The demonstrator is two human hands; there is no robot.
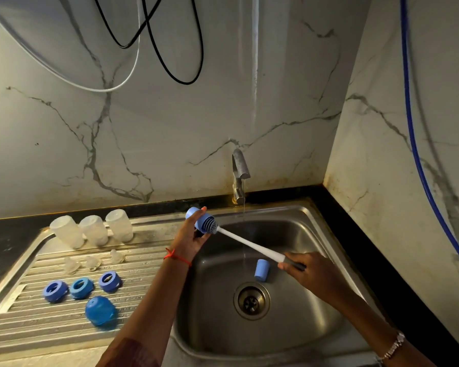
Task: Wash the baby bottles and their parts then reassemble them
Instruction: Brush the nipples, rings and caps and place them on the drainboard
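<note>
My left hand (190, 241) grips a light blue bottle cap (200, 219) over the sink's left rim. My right hand (306, 271) holds the dark handle of a white bottle brush (249, 243), whose grey head is pushed into the cap's mouth. A second light blue cap (261, 270) lies inside the sink basin (289, 327). On the ribbed drainboard (24, 321) three clear bottles (93, 230) stand upside down, three clear teats (93, 262) lie in front of them, then three blue collar rings (81, 287) and one blue dome cap (100, 310).
The tap (239, 173) at the back of the sink runs a thin stream of water into the basin, near the drain (251, 300). Marble walls close the back and right. Black and white cables hang above, and a blue hose (414, 144) runs down the right wall.
</note>
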